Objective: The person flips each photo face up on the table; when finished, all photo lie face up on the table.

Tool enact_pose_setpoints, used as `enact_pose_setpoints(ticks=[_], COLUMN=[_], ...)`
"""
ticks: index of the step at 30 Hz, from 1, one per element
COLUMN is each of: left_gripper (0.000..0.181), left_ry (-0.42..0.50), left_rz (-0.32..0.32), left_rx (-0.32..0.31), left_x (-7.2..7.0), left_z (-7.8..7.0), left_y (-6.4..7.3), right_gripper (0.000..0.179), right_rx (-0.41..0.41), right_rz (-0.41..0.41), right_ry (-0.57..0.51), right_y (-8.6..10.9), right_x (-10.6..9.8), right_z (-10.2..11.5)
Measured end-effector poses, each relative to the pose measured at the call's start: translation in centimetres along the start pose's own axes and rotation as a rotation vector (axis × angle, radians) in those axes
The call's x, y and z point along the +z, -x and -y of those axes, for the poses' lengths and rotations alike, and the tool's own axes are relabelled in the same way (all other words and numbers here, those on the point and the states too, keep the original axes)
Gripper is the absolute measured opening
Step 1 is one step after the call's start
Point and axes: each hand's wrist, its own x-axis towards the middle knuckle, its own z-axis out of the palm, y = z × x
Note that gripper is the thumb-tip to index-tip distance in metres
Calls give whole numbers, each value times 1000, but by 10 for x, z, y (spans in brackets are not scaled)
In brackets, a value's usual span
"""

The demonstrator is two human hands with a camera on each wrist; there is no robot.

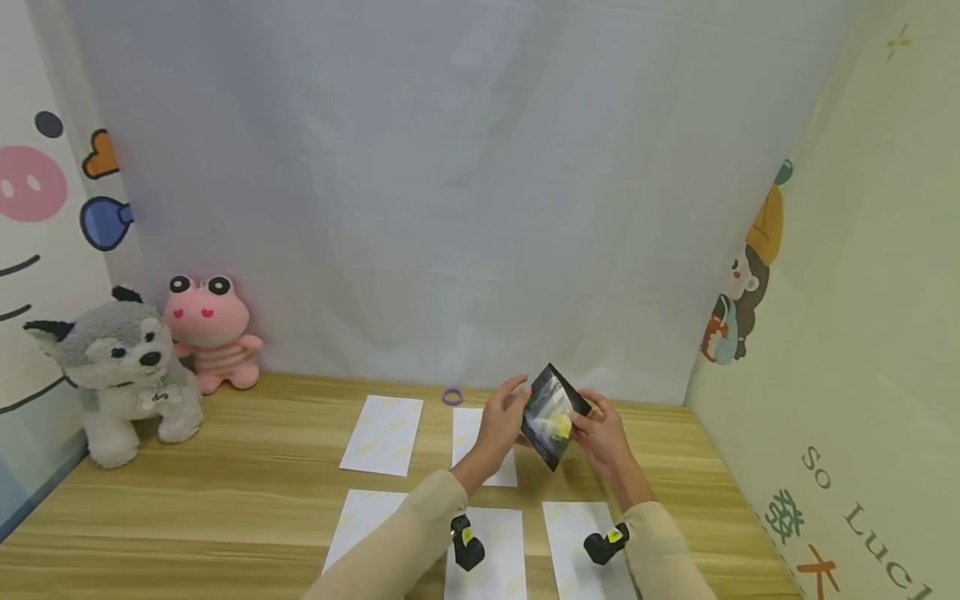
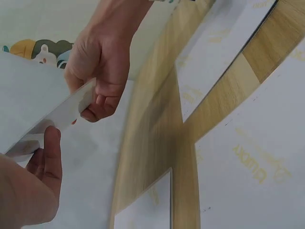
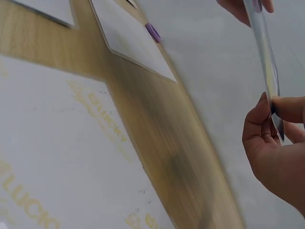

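Note:
A photo print point(image 1: 546, 417), dark with a bright yellow patch, is held up tilted above the far part of the table. My left hand point(image 1: 501, 421) grips its left edge, and in the left wrist view the thumb and fingers lie on opposite sides of the photo print point(image 2: 57, 112). On the other edge, my right hand point(image 1: 606, 437) pinches it between thumb and fingers, as the right wrist view shows of the photo print point(image 3: 268, 62). A dark corner shows behind its right side; whether that is a second print I cannot tell.
Several white sheets with yellow lettering lie on the wooden table point(image 1: 247, 500), among them a back-left sheet point(image 1: 382, 435) and a front-middle sheet point(image 1: 495, 550). A purple ring point(image 1: 452, 397) lies near the curtain. A plush husky point(image 1: 123, 375) and pink plush toy point(image 1: 213, 333) sit at left.

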Motion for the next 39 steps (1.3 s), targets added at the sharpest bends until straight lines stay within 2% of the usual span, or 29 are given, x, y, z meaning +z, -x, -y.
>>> enact_pose_setpoints(ticks=[5,9,14,17,21,24,27,33,39], left_gripper=[52,55,54,51,50,51,52,55,57], left_ry=[-58,-32,-40,-92,-212,-303,-349,-388,-442], left_rz=[46,135,197,229,270,286,295,320,282], left_rx=[-33,-66,-62,-39,-8,16,49,85,140], left_x=[-6,-11,-16,-18,-21,-22,-23,-24,-22], left_z=[-6,-9,-11,-12,-11,-10,-10,-9,-9], left_y=[-6,-11,-14,-15,-15,-15,-16,-16,-15], right_gripper=[55,57,55,55,54,53,53,53,60], right_rx=[-18,-34,-75,-96,-118,-127,-131,-125,-133], right_rz=[15,75,172,234,310,354,385,383,283], right_ry=[47,118,201,266,355,395,412,438,433], right_y=[2,2,1,2,5,7,8,10,15], right_x=[-4,-9,-13,-15,-16,-16,-16,-15,-15], right_z=[3,4,6,9,15,20,23,25,24])
